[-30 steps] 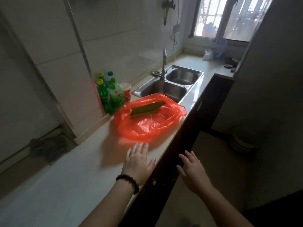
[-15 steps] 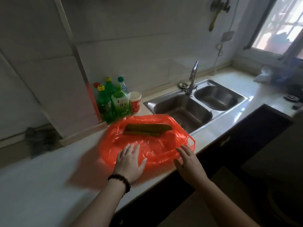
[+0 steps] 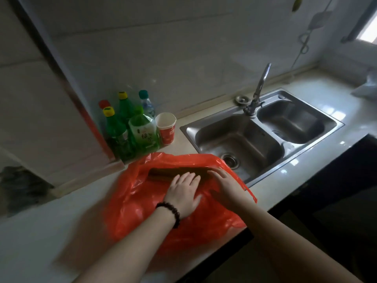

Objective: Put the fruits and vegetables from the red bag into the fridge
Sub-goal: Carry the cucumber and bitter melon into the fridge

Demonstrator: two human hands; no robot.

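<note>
A red plastic bag (image 3: pixel 140 199) lies open on the white counter (image 3: pixel 51 231), just left of the sink. Inside its mouth lie long dark green vegetables (image 3: pixel 163 173), partly hidden by my hands. My left hand (image 3: pixel 183 193), with a dark bead bracelet on the wrist, rests flat on the bag with its fingertips at the vegetables. My right hand (image 3: pixel 226 186) lies beside it at the bag's right rim, fingers stretched toward the vegetables' right end. Neither hand grips anything. No fridge is in view.
Several green bottles (image 3: pixel 130 129) and a red and white paper cup (image 3: pixel 166 127) stand against the wall behind the bag. A steel double sink (image 3: pixel 263 135) with a tap (image 3: pixel 259 88) lies to the right. The counter's front edge drops to dark cabinets (image 3: pixel 326 190).
Both hands moved forward from the counter's front edge onto the red bag and reached its mouth. The camera came closer and tilted down over the bag.
</note>
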